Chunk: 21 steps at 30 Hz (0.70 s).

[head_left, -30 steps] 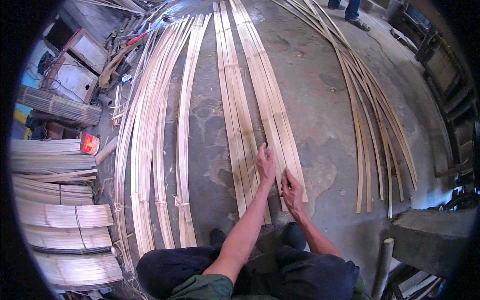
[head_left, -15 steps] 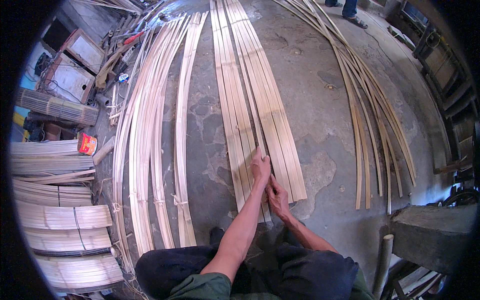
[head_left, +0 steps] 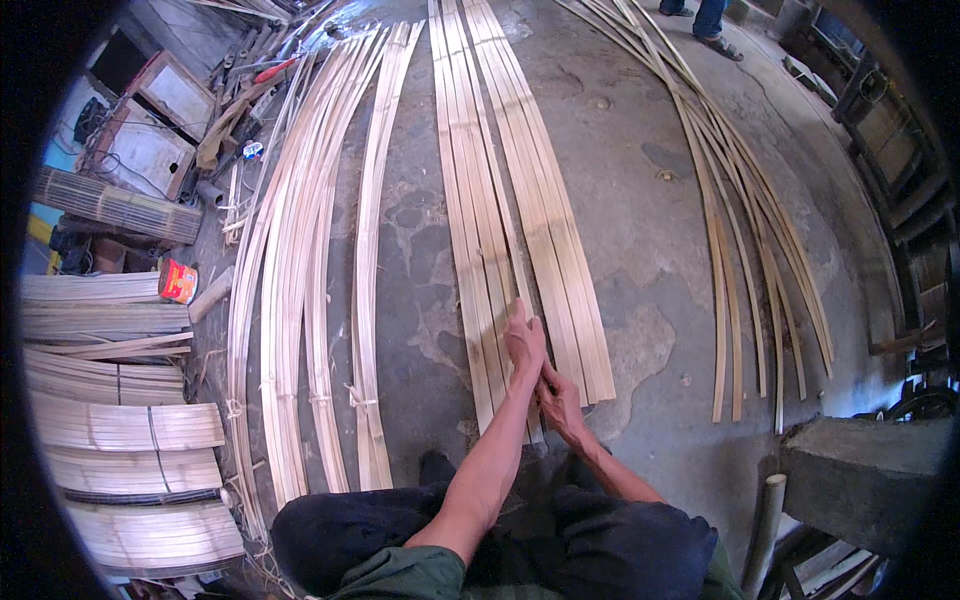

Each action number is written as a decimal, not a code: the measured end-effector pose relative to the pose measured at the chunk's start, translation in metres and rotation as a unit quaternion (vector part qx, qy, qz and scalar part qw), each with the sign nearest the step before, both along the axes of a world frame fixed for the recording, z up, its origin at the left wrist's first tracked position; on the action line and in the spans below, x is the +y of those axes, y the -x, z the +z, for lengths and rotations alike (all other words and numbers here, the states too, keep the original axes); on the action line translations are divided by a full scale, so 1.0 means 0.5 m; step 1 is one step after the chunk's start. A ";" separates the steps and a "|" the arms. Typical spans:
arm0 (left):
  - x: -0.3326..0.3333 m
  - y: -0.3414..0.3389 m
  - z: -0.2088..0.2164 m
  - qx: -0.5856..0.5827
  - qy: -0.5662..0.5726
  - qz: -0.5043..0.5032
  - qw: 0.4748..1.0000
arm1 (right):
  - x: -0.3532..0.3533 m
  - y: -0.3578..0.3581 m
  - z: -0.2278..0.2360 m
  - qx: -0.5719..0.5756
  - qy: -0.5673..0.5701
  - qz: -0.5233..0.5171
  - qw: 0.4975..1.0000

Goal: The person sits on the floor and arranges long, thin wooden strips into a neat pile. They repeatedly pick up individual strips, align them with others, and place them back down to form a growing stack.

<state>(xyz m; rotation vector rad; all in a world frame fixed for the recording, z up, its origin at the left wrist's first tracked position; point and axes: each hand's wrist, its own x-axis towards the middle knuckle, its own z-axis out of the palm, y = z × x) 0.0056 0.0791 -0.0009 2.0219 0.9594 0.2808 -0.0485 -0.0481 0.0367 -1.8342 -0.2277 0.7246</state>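
Long pale bamboo strips (head_left: 556,250) lie side by side on the floor in front of me, in two groups with a narrow dark gap between them. At the near end of the left group, my left hand (head_left: 524,342) is closed over a single bamboo strip (head_left: 500,205), thumb and finger pointing forward along it. Just behind it, by the left wrist, my right hand (head_left: 562,400) is closed on the same strip near its end. The right fingertips are partly hidden by the left wrist.
Bundled bamboo strips (head_left: 290,300) lie to the left, tied near their ends. Stacked slat bundles (head_left: 140,470) and a red tin (head_left: 178,281) are at far left. Loose thin strips (head_left: 745,220) lie right, near a concrete block (head_left: 860,470). Another person's feet (head_left: 718,45) are at the far right.
The gap right of the held strip looks wider, and the strip now sits closer against the left group. Both hands stay nearly in place, shifted very slightly. The view has moved a little.
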 end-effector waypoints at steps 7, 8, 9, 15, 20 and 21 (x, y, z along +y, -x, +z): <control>-0.036 0.008 0.043 -0.034 -0.130 0.044 0.990 | -0.043 0.021 -0.030 -0.118 -0.030 0.009 0.993; -0.023 0.011 0.037 -0.031 -0.129 0.051 0.990 | -0.044 0.026 -0.019 -0.085 -0.013 0.017 0.996; -0.014 0.010 0.034 -0.031 -0.128 0.054 0.990 | -0.044 0.026 -0.003 -0.053 0.005 0.022 0.998; 0.044 0.023 0.027 0.001 -0.196 0.115 0.974 | -0.058 0.043 -0.016 -0.105 0.070 0.053 0.991; 0.127 0.064 -0.008 0.012 -0.179 0.180 0.967 | -0.049 0.072 -0.027 -0.022 0.003 -0.030 0.999; 0.125 0.066 -0.004 0.039 -0.171 0.182 0.968 | -0.048 0.075 -0.037 -0.009 -0.013 -0.064 0.998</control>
